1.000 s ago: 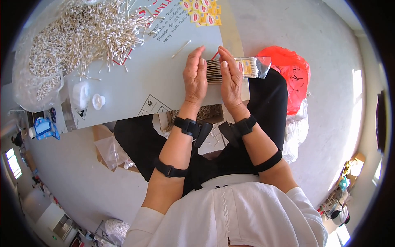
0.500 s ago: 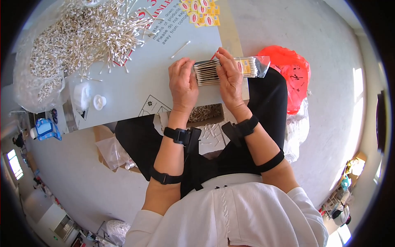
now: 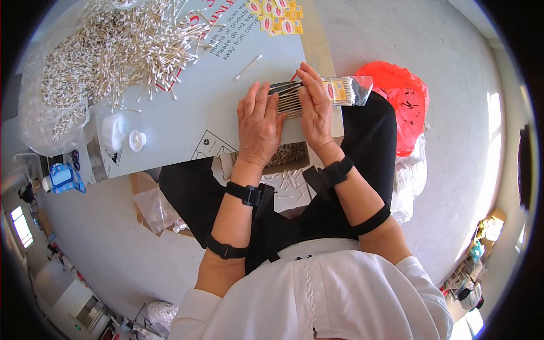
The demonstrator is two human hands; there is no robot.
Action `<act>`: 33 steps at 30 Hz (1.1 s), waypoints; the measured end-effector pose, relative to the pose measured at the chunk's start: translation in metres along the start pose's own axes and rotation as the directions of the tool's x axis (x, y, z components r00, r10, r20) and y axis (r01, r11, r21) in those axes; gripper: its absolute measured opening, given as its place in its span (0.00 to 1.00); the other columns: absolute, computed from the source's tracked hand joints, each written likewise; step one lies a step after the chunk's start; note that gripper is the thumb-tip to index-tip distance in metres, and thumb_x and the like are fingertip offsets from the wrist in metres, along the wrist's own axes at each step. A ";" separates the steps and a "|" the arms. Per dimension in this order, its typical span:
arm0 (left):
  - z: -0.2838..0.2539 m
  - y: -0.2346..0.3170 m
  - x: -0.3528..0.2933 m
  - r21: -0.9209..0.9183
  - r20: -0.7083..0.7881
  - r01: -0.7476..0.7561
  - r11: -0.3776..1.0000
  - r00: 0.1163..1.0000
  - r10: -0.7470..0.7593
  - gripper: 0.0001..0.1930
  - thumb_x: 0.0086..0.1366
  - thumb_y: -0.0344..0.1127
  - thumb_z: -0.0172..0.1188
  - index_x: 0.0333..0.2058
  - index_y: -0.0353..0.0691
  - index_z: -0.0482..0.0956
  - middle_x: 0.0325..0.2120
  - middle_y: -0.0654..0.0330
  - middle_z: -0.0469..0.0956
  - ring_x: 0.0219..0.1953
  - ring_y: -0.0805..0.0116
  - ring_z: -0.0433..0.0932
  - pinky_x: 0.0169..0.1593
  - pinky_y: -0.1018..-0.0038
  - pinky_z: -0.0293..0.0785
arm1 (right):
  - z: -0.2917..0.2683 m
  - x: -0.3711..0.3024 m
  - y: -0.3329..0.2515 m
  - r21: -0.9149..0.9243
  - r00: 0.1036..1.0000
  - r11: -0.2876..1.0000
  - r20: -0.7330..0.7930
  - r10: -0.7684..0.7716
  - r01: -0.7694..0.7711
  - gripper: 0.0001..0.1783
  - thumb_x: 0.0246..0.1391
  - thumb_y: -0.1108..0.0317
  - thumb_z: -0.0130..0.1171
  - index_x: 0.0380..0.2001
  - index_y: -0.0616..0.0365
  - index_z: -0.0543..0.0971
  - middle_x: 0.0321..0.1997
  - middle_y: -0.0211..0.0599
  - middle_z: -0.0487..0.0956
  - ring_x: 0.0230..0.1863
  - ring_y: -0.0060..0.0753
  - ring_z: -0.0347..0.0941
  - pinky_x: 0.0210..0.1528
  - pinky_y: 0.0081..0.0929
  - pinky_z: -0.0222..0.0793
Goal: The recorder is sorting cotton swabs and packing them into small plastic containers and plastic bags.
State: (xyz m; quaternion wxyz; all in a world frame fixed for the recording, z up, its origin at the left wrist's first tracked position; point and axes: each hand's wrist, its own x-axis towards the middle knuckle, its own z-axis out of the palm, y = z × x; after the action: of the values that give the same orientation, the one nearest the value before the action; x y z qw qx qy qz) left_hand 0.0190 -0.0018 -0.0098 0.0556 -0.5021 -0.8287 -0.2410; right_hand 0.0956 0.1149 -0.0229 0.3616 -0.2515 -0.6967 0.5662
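1. A bundle of cotton swabs [image 3: 290,104] lies near the right end of the grey table [image 3: 187,116], between the two hands, its right part inside a clear plastic pouch [image 3: 363,92] with a yellow card [image 3: 333,90].
2. The left hand [image 3: 261,122] lies over the bundle's left end, fingers stretched out and slightly spread, pinching nothing that shows.
3. The right hand [image 3: 316,109] rests across the middle of the bundle, fingers long and close together, thumb on the left — its palm side is hidden, so I cannot tell whether it squeezes the sticks.
4. A single cotton swab [image 3: 248,67] lies just beyond the left hand.
5. At the far left, a large heap of loose swabs [image 3: 124,51] spills from a clear bag [image 3: 34,122].
6. More yellow cards [image 3: 280,16] lie at the table's far right.
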 end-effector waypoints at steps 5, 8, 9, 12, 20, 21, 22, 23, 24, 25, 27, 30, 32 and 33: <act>0.006 -0.004 0.001 -0.095 -0.048 0.028 0.995 0.998 -0.032 0.17 0.58 0.30 0.63 0.47 0.36 0.78 0.57 0.54 0.70 0.64 0.53 0.62 0.63 0.58 0.59 | 0.002 0.001 0.001 0.025 1.000 1.000 -0.008 0.012 -0.012 0.17 0.64 0.76 0.49 0.55 0.63 0.74 0.66 0.48 0.68 0.64 0.41 0.66 0.65 0.31 0.61; 0.007 -0.010 0.004 -0.081 -0.074 0.057 0.995 0.995 -0.063 0.20 0.60 0.32 0.62 0.51 0.35 0.76 0.60 0.53 0.68 0.65 0.51 0.61 0.64 0.57 0.57 | 0.001 0.002 0.002 0.025 1.000 1.000 -0.013 0.007 -0.006 0.17 0.65 0.75 0.49 0.55 0.63 0.73 0.66 0.47 0.68 0.64 0.40 0.66 0.65 0.31 0.61; 0.007 -0.009 0.004 -0.081 -0.073 0.057 0.995 0.995 -0.063 0.20 0.60 0.32 0.62 0.51 0.35 0.76 0.60 0.53 0.68 0.65 0.51 0.61 0.64 0.57 0.57 | 0.001 0.001 0.002 0.016 1.000 1.000 -0.011 0.003 -0.003 0.17 0.65 0.74 0.49 0.55 0.64 0.73 0.65 0.47 0.68 0.64 0.40 0.65 0.65 0.31 0.60; 0.003 0.003 0.009 -0.054 -0.037 0.040 0.998 0.998 -0.042 0.28 0.62 0.39 0.61 0.59 0.36 0.69 0.65 0.51 0.62 0.69 0.51 0.56 0.68 0.54 0.51 | 0.000 0.001 0.004 0.111 0.999 0.994 -0.029 0.021 -0.017 0.17 0.66 0.71 0.48 0.55 0.64 0.73 0.66 0.46 0.68 0.65 0.39 0.64 0.66 0.31 0.58; 0.007 0.010 0.014 0.076 0.250 0.052 0.996 0.966 -0.070 0.43 0.59 0.55 0.61 0.67 0.37 0.58 0.70 0.51 0.53 0.73 0.59 0.48 0.71 0.48 0.37 | -0.003 0.003 -0.002 0.169 0.996 0.983 -0.025 0.082 -0.077 0.19 0.68 0.65 0.47 0.56 0.64 0.74 0.66 0.45 0.68 0.67 0.38 0.63 0.68 0.32 0.55; 0.003 0.010 0.014 0.078 0.249 0.052 0.996 0.966 -0.070 0.43 0.59 0.55 0.61 0.67 0.37 0.58 0.70 0.51 0.53 0.73 0.59 0.48 0.71 0.48 0.37 | -0.004 0.003 -0.002 0.161 0.997 0.984 -0.025 0.080 -0.075 0.19 0.68 0.65 0.47 0.56 0.64 0.74 0.66 0.45 0.68 0.67 0.38 0.62 0.68 0.32 0.55; -0.001 0.009 0.013 0.062 0.300 0.034 0.997 0.953 -0.052 0.43 0.59 0.55 0.62 0.67 0.37 0.58 0.70 0.52 0.53 0.73 0.59 0.48 0.71 0.48 0.37 | -0.004 0.003 -0.002 0.161 0.997 0.984 -0.026 0.078 -0.073 0.19 0.68 0.65 0.47 0.56 0.64 0.74 0.66 0.45 0.68 0.67 0.38 0.62 0.68 0.32 0.55; -0.004 0.009 0.013 0.045 0.349 0.017 0.999 0.936 -0.032 0.43 0.59 0.54 0.62 0.67 0.37 0.58 0.70 0.52 0.53 0.73 0.59 0.48 0.71 0.48 0.37 | -0.003 0.002 -0.002 0.152 0.997 0.986 -0.022 0.079 -0.075 0.19 0.68 0.64 0.47 0.56 0.64 0.74 0.66 0.45 0.68 0.67 0.38 0.62 0.68 0.32 0.55; -0.002 0.008 0.014 0.044 0.349 0.016 0.999 0.937 -0.030 0.43 0.59 0.54 0.62 0.67 0.37 0.58 0.70 0.52 0.53 0.73 0.59 0.48 0.71 0.48 0.37 | -0.003 0.003 -0.002 0.144 0.997 0.987 -0.018 0.079 -0.076 0.19 0.68 0.64 0.47 0.56 0.64 0.74 0.66 0.45 0.68 0.67 0.39 0.62 0.68 0.33 0.55; -0.002 0.006 0.013 0.024 0.329 0.013 1.000 0.944 -0.020 0.42 0.59 0.53 0.62 0.66 0.37 0.58 0.70 0.52 0.53 0.73 0.59 0.48 0.72 0.48 0.36 | -0.003 0.002 -0.002 0.145 0.997 0.986 -0.017 0.079 -0.076 0.19 0.68 0.64 0.47 0.56 0.64 0.74 0.66 0.45 0.68 0.67 0.39 0.62 0.68 0.33 0.55; -0.001 0.002 0.011 0.005 0.308 0.011 1.000 0.951 -0.012 0.42 0.59 0.53 0.62 0.66 0.37 0.58 0.70 0.52 0.53 0.73 0.59 0.47 0.72 0.48 0.36 | -0.001 0.002 -0.003 0.158 0.997 0.985 -0.023 0.067 -0.063 0.19 0.69 0.63 0.47 0.56 0.64 0.74 0.66 0.46 0.68 0.67 0.38 0.63 0.68 0.32 0.55; 0.006 -0.003 0.017 -0.034 0.277 0.007 0.999 0.961 0.002 0.39 0.61 0.47 0.62 0.66 0.36 0.59 0.69 0.52 0.55 0.72 0.58 0.51 0.71 0.50 0.41 | -0.004 0.003 0.003 0.151 0.998 0.987 -0.019 0.063 -0.059 0.19 0.69 0.64 0.47 0.56 0.64 0.73 0.66 0.46 0.68 0.66 0.38 0.63 0.68 0.31 0.55; 0.008 -0.011 0.011 -0.273 -0.131 0.062 0.960 0.986 -0.101 0.29 0.59 0.35 0.63 0.59 0.38 0.68 0.61 0.52 0.66 0.64 0.56 0.64 0.66 0.55 0.56 | -0.002 0.002 0.001 0.168 0.999 0.985 -0.019 0.048 -0.044 0.19 0.69 0.65 0.47 0.56 0.64 0.73 0.66 0.46 0.68 0.66 0.38 0.63 0.67 0.31 0.55; 0.010 -0.016 0.009 -0.272 -0.128 0.063 0.960 0.987 -0.101 0.29 0.59 0.35 0.63 0.59 0.38 0.68 0.61 0.52 0.66 0.64 0.56 0.64 0.66 0.55 0.56 | -0.002 0.001 0.000 0.183 0.999 0.983 -0.018 0.030 -0.026 0.19 0.69 0.65 0.47 0.56 0.64 0.73 0.66 0.46 0.68 0.66 0.37 0.63 0.67 0.30 0.56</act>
State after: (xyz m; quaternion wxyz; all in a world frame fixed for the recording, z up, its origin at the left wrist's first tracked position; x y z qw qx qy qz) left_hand 0.0022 0.0037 -0.0209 0.0357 -0.4520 -0.8027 -0.3875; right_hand 0.0961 0.1167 -0.0220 0.3823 -0.2328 -0.6343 0.6303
